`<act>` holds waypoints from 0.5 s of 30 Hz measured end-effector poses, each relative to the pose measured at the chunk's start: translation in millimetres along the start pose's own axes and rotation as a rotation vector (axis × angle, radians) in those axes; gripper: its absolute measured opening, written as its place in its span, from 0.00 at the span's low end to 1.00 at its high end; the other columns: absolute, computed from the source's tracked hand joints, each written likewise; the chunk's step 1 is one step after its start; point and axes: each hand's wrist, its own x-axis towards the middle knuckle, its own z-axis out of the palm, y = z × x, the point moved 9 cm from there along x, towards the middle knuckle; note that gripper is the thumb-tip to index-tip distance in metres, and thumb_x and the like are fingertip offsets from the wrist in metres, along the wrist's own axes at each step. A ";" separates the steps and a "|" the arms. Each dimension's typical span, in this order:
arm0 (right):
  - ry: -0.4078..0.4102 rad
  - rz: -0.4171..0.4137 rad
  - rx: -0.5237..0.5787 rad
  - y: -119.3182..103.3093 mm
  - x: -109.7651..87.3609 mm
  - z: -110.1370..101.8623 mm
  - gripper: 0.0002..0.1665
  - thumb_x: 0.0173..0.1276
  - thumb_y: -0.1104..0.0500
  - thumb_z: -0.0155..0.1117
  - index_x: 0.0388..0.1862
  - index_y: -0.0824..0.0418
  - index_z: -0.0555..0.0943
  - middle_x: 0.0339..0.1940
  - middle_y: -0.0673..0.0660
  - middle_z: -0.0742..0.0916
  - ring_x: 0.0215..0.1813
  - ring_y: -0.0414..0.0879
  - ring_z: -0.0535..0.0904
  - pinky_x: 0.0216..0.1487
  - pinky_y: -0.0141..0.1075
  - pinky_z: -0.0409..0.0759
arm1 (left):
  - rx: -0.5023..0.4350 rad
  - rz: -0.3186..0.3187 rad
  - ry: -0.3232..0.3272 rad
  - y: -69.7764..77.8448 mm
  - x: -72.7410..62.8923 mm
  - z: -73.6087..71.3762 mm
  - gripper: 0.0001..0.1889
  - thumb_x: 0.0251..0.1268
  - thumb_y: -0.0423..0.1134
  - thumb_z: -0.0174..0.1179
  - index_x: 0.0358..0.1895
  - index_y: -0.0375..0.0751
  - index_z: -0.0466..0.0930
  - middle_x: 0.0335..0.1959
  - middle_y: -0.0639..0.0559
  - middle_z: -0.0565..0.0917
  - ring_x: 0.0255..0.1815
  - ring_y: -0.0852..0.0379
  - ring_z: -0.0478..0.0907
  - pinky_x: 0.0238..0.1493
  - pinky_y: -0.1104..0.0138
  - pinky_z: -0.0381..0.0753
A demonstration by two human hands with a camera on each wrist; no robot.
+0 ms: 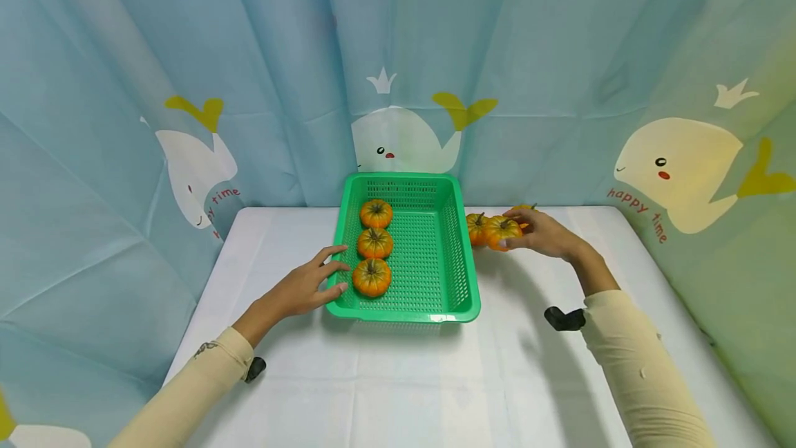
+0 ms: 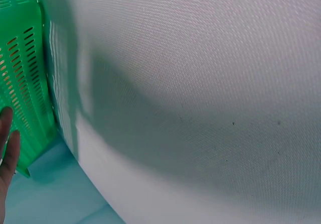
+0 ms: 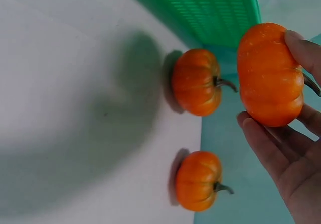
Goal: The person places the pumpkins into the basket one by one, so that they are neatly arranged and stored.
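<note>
My right hand (image 1: 539, 232) pinches a small orange pumpkin (image 3: 268, 76) between thumb and fingers, lifted off the table just right of the basket. Two more pumpkins stand on the table by it: one (image 3: 196, 82) close to the basket's side, another (image 3: 198, 181) farther right, mostly hidden behind the hand in the head view. Three pumpkins sit in a row along the left side of the green basket (image 1: 468, 282): a back one (image 1: 376, 213), a middle one (image 1: 375, 243) and a front one (image 1: 372, 277). My left hand (image 1: 306, 287) rests its extended fingers on the basket's left rim.
The basket stands on a white-covered table (image 1: 398, 386), near its back edge. A blue curtain (image 1: 280, 54) with whale prints hangs behind and along both sides. Black wrist-camera mounts (image 1: 564, 319) stick out by the sleeves.
</note>
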 end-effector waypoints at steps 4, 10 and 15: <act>-0.019 0.000 -0.005 -6.8 1.8 1.2 0.42 0.66 0.48 0.71 0.71 0.66 0.68 0.68 0.71 0.75 0.65 0.64 0.73 0.65 0.60 0.72 | 0.002 -0.001 -0.002 -0.1 0.1 -0.1 0.22 0.77 0.54 0.54 0.65 0.47 0.77 0.79 0.50 0.58 0.55 0.46 0.82 0.52 0.50 0.81; -0.025 -0.005 -0.001 -15.7 3.8 1.8 0.42 0.66 0.48 0.71 0.72 0.66 0.67 0.68 0.72 0.74 0.66 0.65 0.72 0.66 0.60 0.70 | 0.000 0.000 -0.004 -0.3 0.2 0.3 0.22 0.77 0.54 0.54 0.65 0.47 0.77 0.79 0.51 0.58 0.55 0.46 0.82 0.51 0.50 0.81; -0.026 -0.017 0.001 -22.8 6.4 0.4 0.41 0.66 0.50 0.71 0.72 0.66 0.67 0.68 0.72 0.74 0.66 0.65 0.72 0.66 0.60 0.71 | -0.003 -0.001 -0.004 -0.5 0.2 0.2 0.22 0.77 0.54 0.54 0.65 0.47 0.77 0.79 0.51 0.58 0.55 0.46 0.82 0.51 0.50 0.81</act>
